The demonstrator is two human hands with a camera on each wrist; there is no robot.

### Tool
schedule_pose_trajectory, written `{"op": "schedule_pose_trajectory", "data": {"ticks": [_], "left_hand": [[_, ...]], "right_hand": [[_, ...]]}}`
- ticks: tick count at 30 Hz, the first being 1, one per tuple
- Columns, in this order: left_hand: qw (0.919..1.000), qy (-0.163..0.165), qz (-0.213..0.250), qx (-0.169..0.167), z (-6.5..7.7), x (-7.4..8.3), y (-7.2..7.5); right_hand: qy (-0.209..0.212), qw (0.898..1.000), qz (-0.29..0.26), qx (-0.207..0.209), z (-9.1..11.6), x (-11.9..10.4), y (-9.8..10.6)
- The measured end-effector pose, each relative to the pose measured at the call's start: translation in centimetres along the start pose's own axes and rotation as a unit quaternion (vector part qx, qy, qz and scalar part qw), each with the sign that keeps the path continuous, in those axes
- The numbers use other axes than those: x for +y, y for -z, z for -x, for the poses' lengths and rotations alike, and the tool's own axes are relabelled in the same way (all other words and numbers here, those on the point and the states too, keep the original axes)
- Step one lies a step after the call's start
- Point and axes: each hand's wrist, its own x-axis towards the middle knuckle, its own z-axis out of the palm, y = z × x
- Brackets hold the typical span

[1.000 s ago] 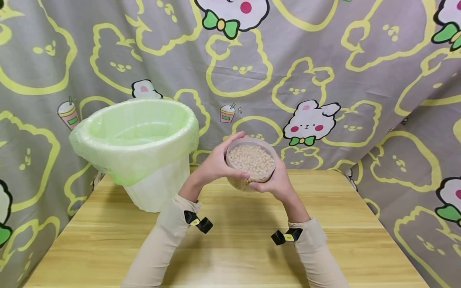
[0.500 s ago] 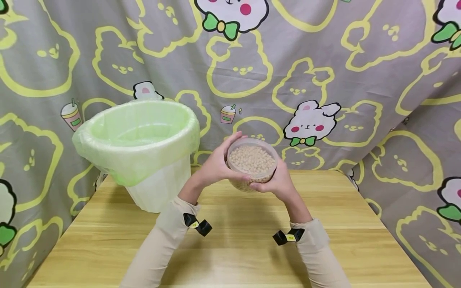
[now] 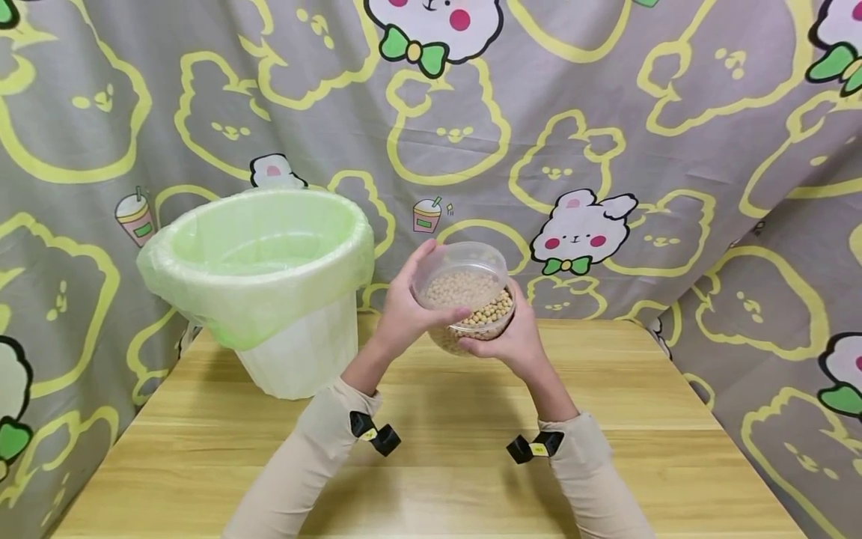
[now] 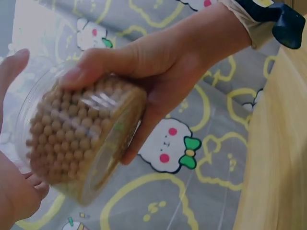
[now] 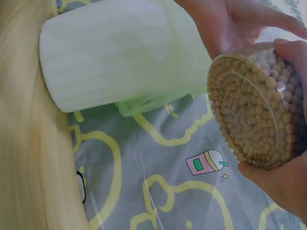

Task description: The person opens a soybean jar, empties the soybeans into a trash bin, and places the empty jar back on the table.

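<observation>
In the head view a clear, round plastic jar (image 3: 450, 341) full of soybeans (image 3: 496, 310) is held in the air above the table. My right hand (image 3: 515, 340) grips the jar from the right, its fingers going underneath, as the left wrist view shows. The left hand (image 3: 409, 311) holds the translucent lid (image 3: 481, 258) by its edge, with the thumb in front. Tilted and shifted to the left, the lid is off the right side of the rim, and bare beans show there. Whether its left edge still touches the jar, I cannot tell.
A white bin (image 3: 296, 359) lined with a pale green plastic bag (image 3: 222, 299) stands at the table's left. The wooden table (image 3: 444, 464) lies beneath both arms. A patterned grey curtain (image 3: 458, 165) hangs close behind the table and along both sides.
The lid was seated on the jar in both earlier frames. Now my left hand has lifted it up and to the left, uncovering part of the beans. The jar has stayed nearly in place.
</observation>
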Motion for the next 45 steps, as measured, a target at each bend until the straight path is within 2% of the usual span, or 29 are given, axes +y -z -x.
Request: {"op": "schedule_pose_trajectory", "data": {"ticks": [4,10,15,18,22,27,33,37,45], "left_hand": [[0.9994,0.013,0.005,0.031,0.0,-0.5,1.0],[0.9964,0.046,0.014,0.071,0.4,-2.1,3.2],[0.9939,0.078,0.002,0.078,1.2,-3.2,4.5],[0.992,0.104,-0.025,0.068,1.7,-4.0,5.0],[0.9863,0.13,-0.09,0.047,2.0,-5.4,5.1],[0.9752,0.15,-0.162,0.015,2.5,-7.2,4.6],[0.9594,0.175,-0.218,-0.038,3.6,-9.9,4.0],[0.9534,0.176,-0.235,-0.069,4.4,-11.6,3.7],[0.9444,0.212,-0.231,-0.1,5.8,-13.1,3.5]], "right_hand": [[-0.016,1.0,0.008,0.012,-0.1,0.0,0.7],[-0.017,1.0,-0.015,0.021,-0.2,-0.3,1.9],[-0.011,0.999,-0.026,0.033,-0.3,-0.5,2.7],[-0.011,0.998,-0.036,0.04,-0.4,-0.5,3.1],[-0.014,0.998,-0.04,0.046,-0.4,-0.5,3.4],[-0.013,0.998,-0.036,0.052,-0.4,-0.6,3.6],[-0.018,0.998,-0.032,0.051,-0.5,-0.6,3.7],[-0.023,0.998,-0.034,0.047,-0.5,-0.6,3.7],[-0.024,0.998,-0.038,0.037,-0.6,-0.6,3.7]]}}
